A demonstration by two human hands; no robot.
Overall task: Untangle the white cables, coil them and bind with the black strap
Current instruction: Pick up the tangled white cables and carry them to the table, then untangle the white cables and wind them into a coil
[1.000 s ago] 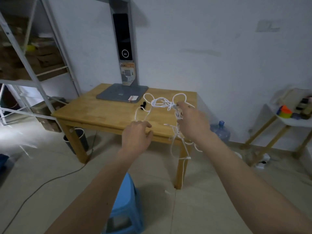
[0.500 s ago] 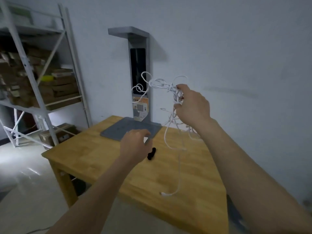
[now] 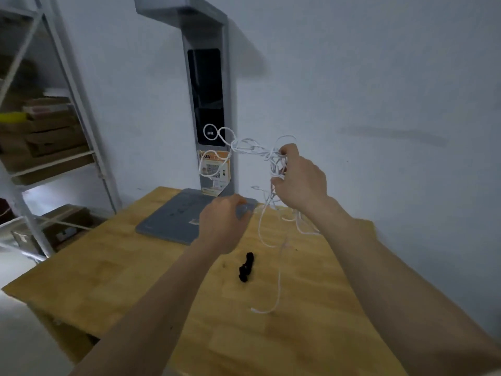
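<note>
Wooden table (image 3: 122, 267); right hand (image 3: 301, 183) grips tangled white cables (image 3: 260, 150) (thin, looped).

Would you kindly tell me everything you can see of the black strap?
The black strap is a small, dark, crumpled strip, seemingly fabric, lying bunched on the wooden table in front of the grey lamp base. Neither hand touches it. A hanging strand of the white cables passes just to its right, apparently apart from it.
</note>
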